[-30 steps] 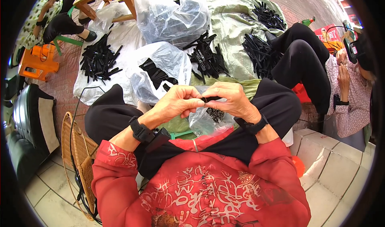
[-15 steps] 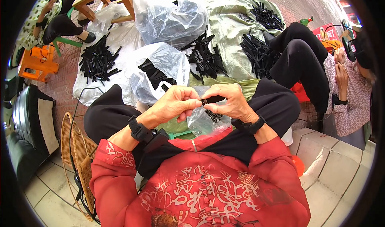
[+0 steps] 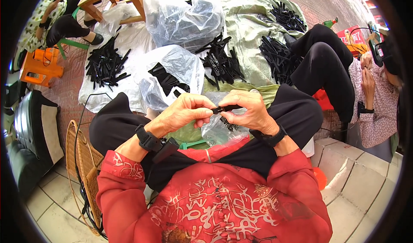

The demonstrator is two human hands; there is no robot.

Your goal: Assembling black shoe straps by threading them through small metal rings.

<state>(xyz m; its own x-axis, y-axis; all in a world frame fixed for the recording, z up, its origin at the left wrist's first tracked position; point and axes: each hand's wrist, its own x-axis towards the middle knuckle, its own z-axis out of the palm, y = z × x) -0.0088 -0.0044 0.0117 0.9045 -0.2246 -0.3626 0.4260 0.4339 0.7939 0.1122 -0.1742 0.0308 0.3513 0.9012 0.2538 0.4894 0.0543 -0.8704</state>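
Close together above my lap, my left hand [image 3: 185, 110] and my right hand [image 3: 251, 110] both pinch a slim black clip [image 3: 224, 109]. The clip lies nearly level between the fingertips, its ends partly covered by fingers. Just below my right hand, a clear plastic bag [image 3: 211, 131] rests in my lap with small dark metal parts [image 3: 231, 125] in it, too small to name. Beyond my hands, a translucent bag [image 3: 189, 62] holds more black strip-like pieces [image 3: 165, 77].
Heaps of black pieces [image 3: 105, 64] lie on white and green sheets ahead. A large filled plastic bag [image 3: 185, 24] stands near a wooden stool [image 3: 114, 2]. At right sits a person in a patterned top [image 3: 378, 105]; a wicker chair [image 3: 84, 170] is at my left.
The black clip has turned from pointing away to lying nearly level between my fingertips, so more of it shows. My right fingers have shifted along it; both arms stay in place.
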